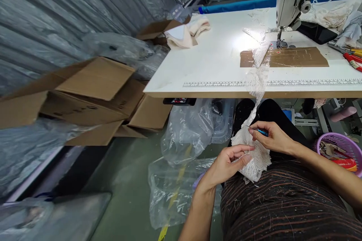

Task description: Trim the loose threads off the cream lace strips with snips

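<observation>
1. A piece of white, scallop-edged lace fabric (260, 160) lay in a seated person's lap, below the front edge of the sewing table, on a dark garment with thin brown stripes (271, 203).
2. The left hand (229, 162) pinched the lace narrowly between thumb and fingers.
3. The right hand (273, 135) closed around a small blue-handled tool (263, 132), its thin metal tip above the lace.
4. A twisted length of the lace rose over the front edge of the white-topped sewing table (203, 64), crossing a printed black ruler scale (215, 84) and reaching a flat brown strip (301, 58) before the needle of a white sewing machine (291, 7).
5. Cream fabric (181, 37) sat by the table's far left corner; red-handled pliers (351, 62) lay at its right side.
6. Beneath the front edge, a clear plastic bag (186, 131) stood left of the lap and a purple plastic basket (343, 139) to the right.
7. An open brown cardboard box (96, 83) stood beyond the table's left edge.
</observation>
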`<state>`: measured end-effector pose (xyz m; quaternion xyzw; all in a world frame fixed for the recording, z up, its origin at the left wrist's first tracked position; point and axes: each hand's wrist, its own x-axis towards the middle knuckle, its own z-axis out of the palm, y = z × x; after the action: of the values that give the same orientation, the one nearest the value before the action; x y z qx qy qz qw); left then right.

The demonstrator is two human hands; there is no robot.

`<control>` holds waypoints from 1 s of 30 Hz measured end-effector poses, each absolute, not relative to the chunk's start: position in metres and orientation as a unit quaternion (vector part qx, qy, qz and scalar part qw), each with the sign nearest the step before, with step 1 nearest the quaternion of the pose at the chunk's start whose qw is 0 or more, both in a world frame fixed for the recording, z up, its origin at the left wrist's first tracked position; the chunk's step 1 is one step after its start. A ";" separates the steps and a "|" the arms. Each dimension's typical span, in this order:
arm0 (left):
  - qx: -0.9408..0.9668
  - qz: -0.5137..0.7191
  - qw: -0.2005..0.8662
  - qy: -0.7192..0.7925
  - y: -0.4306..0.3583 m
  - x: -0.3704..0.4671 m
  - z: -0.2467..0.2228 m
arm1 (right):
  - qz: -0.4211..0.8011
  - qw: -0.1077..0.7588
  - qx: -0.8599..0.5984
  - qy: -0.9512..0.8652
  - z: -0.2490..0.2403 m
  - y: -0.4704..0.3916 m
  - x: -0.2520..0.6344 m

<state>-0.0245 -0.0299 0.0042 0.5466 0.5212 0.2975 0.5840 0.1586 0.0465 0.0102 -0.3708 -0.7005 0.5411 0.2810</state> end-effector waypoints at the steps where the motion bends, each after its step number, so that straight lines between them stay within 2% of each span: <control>1: 0.529 0.300 0.607 0.511 -0.031 -0.025 0.001 | 0.538 0.273 -0.375 -0.704 0.009 0.046 0.160; 5: 0.477 0.310 0.661 0.490 -0.033 -0.027 -0.006 | 0.534 0.232 -0.388 -0.715 0.007 0.039 0.174; 11: 0.469 0.322 0.659 0.492 -0.035 -0.030 -0.013 | 0.520 0.150 -0.363 -0.759 0.000 0.024 0.184; 18: 0.477 0.321 0.655 0.490 -0.035 -0.030 -0.009 | 0.494 0.153 -0.359 -0.777 -0.009 0.024 0.172; 22: 0.474 0.325 0.668 0.473 -0.034 -0.032 -0.004 | 0.493 0.195 -0.388 -0.754 -0.008 0.025 0.171; 25: 0.475 0.345 0.662 0.466 -0.033 -0.033 -0.001 | 0.541 0.220 -0.405 -0.704 -0.006 0.026 0.174; 30: 0.489 0.369 0.633 0.473 -0.027 -0.030 0.004 | 0.667 0.191 -0.344 -0.633 0.002 0.023 0.172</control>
<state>-0.0303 -0.0269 0.0037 0.4892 0.4730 0.3688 0.6332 0.1718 0.0234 0.0020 -0.3437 -0.6331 0.6667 0.1911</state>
